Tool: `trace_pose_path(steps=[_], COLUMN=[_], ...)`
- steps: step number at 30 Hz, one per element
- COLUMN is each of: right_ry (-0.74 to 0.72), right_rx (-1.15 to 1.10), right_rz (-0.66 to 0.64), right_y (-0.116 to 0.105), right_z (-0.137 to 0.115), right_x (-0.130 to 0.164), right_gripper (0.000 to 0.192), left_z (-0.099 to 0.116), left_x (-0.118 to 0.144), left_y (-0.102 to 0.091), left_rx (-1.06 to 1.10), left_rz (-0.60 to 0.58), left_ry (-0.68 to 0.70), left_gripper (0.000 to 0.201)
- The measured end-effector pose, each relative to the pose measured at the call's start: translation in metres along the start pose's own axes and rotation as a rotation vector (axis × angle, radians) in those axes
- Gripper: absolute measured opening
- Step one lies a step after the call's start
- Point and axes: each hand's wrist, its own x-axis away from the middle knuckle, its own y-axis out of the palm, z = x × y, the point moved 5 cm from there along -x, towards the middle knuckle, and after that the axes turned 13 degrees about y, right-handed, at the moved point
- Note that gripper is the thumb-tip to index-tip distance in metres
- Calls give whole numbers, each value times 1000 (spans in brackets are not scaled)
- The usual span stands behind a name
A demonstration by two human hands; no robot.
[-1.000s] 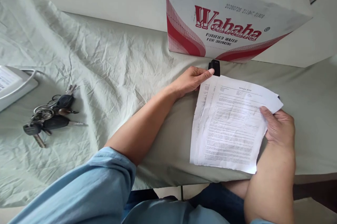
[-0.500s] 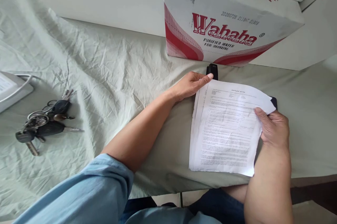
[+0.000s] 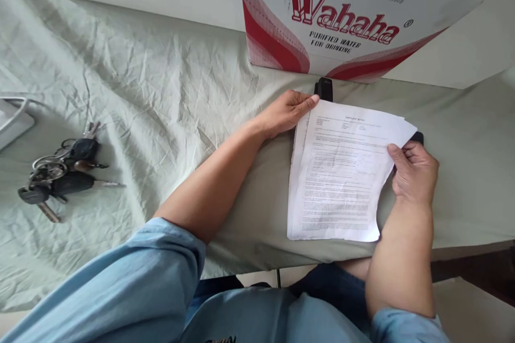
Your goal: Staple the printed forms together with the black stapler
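Single view, from person's head. Faces forward and steeply down, over shirt (image 3: 120,278) at bottom edge. Near enough for papers (image 3: 338,171), left hand (image 3: 287,109) and right hand (image 3: 414,171) to show whole, right of centre. Cloth (image 3: 181,90) spans frame; keys (image 3: 72,183) at left; box (image 3: 354,15) farther off, cut by top edge.

Indoors, exact kind unclear: cloth-covered table (image 3: 173,90)
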Motion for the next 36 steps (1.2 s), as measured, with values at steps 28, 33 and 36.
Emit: trace_pose_path(steps=[28,33,36], right_ry=[264,375,313], right_rx=[112,146,40], right_rz=[-353,-494,-397], right_y=[-18,-43,-29], right_z=[6,9,9], right_x=[3,13,15], right_gripper=[100,87,74], left_z=[-7,-16,-22], left_x=[-5,-12,-16], left_y=[-6,-19,-23], left_rx=[-9,111,128], left_rz=[84,379,466], left_ry=[109,223,247], left_gripper=[73,70,69])
